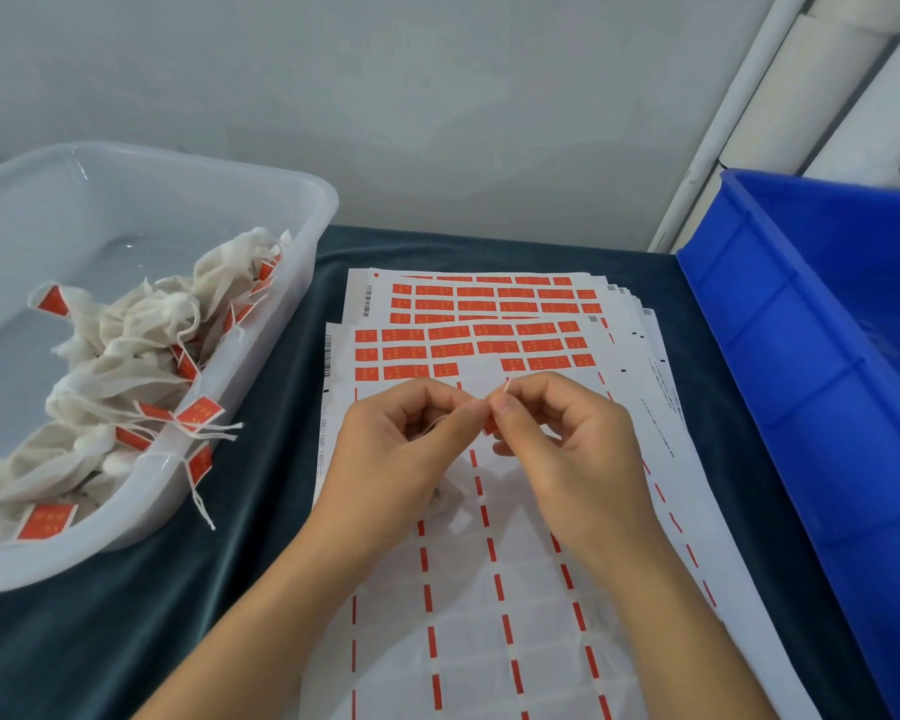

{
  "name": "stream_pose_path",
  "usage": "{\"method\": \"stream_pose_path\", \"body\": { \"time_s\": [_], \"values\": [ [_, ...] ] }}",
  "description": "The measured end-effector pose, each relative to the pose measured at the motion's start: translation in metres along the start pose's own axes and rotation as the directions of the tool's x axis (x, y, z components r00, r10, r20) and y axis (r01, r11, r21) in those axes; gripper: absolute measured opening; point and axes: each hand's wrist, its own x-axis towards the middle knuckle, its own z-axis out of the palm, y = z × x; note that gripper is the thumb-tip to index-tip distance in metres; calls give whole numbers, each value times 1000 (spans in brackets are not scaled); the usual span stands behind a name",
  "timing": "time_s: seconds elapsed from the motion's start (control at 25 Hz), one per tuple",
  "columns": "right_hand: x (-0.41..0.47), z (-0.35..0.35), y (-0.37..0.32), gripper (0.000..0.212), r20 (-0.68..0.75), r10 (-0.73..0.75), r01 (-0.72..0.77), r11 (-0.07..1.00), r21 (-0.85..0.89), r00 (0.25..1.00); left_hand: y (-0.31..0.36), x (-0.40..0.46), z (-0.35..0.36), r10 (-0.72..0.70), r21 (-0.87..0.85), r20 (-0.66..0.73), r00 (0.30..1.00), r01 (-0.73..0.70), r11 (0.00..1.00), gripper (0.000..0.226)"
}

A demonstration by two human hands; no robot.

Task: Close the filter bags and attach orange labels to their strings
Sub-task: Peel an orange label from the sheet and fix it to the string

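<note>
While the left hand [411,439] pinches the string [507,383], the right hand [557,439] pinches an orange label [489,426] onto it, fingertips meeting above the label sheets [489,511]. The filter bag [450,504] lies beneath both hands, mid-surface.

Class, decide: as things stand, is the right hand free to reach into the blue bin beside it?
Probably not yet: the right hand pinches an orange label and string; nothing blocks the blue bin.
</note>
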Motion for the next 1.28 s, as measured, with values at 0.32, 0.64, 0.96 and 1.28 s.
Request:
{"method": "stream_pose_path", "body": {
  "time_s": [0.32,0.64,0.96,1.28],
  "values": [
    [1,1,1,9,28,36,-37,997,71,999,-2,0,-1,53,28,-26,998,-52,998,15],
    [0,2,-2,15,75,-13,10,999,33,997,-2,-3,-2,68,31,62,996,-70,997,27],
    [0,2,-5,16,72,46,-50,997,51,996,-4,-2,-3,118,59,12,993,-119,991,21],
    [-1,-2,-9,16,18,108,-109,971,215,994,-5,-10,-10,167,251,3,986,-163,954,12]
  ]
}}
